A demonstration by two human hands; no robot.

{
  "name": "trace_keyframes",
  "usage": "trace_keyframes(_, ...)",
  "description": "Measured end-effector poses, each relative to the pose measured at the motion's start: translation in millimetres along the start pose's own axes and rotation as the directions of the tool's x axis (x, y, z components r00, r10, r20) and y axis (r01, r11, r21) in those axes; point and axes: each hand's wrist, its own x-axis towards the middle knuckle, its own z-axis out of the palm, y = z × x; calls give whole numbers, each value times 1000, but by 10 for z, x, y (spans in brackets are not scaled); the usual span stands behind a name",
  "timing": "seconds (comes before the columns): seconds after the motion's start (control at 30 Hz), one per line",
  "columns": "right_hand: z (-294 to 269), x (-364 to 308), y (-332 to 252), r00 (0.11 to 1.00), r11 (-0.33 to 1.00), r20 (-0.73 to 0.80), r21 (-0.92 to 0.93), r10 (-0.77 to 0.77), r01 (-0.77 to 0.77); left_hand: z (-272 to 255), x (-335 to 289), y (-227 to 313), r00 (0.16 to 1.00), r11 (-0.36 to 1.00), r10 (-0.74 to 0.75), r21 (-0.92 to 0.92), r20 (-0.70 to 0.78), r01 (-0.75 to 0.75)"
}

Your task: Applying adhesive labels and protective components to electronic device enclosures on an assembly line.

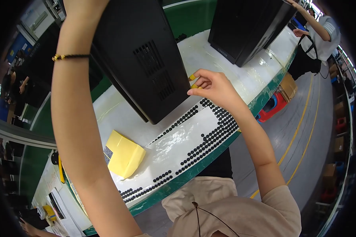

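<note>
A large black case [142,55] with vent slots stands tilted on the white work table [174,146]. My left hand [81,8] reaches up over its top edge and steadies it; a beaded bracelet is on that wrist. My right hand [209,85], with yellow finger cots on the fingertips, touches the case's lower right edge with pinched fingers. Whether it pinches something small is not visible. Rows of small black round pads [209,138] lie on the table's plastic sheet just below that hand.
A yellow box [124,154] lies on the table near my left forearm. A second black case [245,27] stands farther along the table, where another person [320,35] works. Cardboard boxes and a red crate [275,104] sit on the grey floor under the table's edge.
</note>
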Motion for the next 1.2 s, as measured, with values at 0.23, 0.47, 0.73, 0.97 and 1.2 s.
trace_keyframes(0.23,-178,-35,-182,920,888,-55,243,-388,390,-548,-177,795,989,993,-33,-117,-144,16)
trace_keyframes(0.47,-230,-20,-920,688,591,-425,356,-588,724,-1287,-721,863,857,890,-271,-453,-439,49)
trace_keyframes(0.73,-313,221,-1455,823,551,-460,613,-334,566,-638,-1752,612,48,-281,-901,-663,432,694)
trace_keyframes(0.97,-904,304,-1229,747,485,-591,578,-305,656,32,-1517,1051,253,-18,-939,-771,231,637)
trace_keyframes(1.2,-1862,580,-610,582,619,-730,281,-359,734,1032,-1065,1694,448,155,-860,-714,243,683)
